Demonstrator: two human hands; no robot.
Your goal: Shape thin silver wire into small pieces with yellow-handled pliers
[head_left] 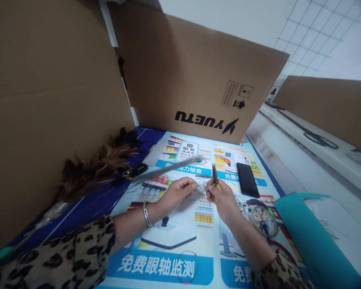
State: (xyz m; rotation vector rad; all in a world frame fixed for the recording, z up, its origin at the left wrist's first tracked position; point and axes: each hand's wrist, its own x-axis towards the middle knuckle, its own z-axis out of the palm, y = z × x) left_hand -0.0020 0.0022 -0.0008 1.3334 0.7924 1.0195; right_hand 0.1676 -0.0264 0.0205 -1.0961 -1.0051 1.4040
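Close together over the middle of the table, my two hands face each other. My left hand has thumb and fingers pinched on a thin, curled wire that spans the gap to the other hand. In my right hand are yellow-handled scissors; one dark blade points away from me and another thin blade seems to point left. The right fingertips also meet the wire's end. Just beyond my left hand lies a bundle of straight, thin grey wires.
Tall cardboard panels stand at the left and back. Brown feathers and a black fob lie left. At right are a black phone, a wire coil and a teal box. A thin loop lies in front.
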